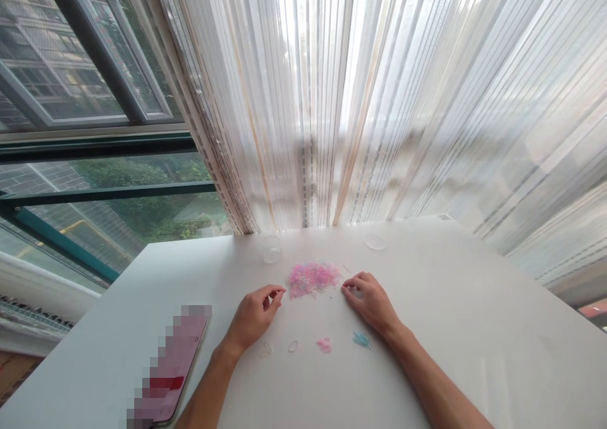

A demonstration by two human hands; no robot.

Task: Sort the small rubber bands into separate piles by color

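A loose heap of small elastic bands point(313, 280), mostly pink with some pale and purplish ones, lies on the white table between my hands. My left hand point(253, 315) is at the heap's left edge, thumb and forefinger pinched together; anything between the tips is too small to make out. At the right edge, my right hand point(372, 299) has its fingers drawn together in a pinch, their contents hidden. Nearer me lie sorted groups: clear bands point(266, 350), a single pale loop point(293, 346), a pink cluster point(324, 344) and a blue cluster point(361, 339) close to my right wrist.
A clear round container point(272, 251) stands behind the heap, with a clear lid point(375, 242) farther right. On the left lies a phone point(173, 372), partly blurred out. The white table point(474, 328) reaches back to a striped curtain point(308, 113) and window.
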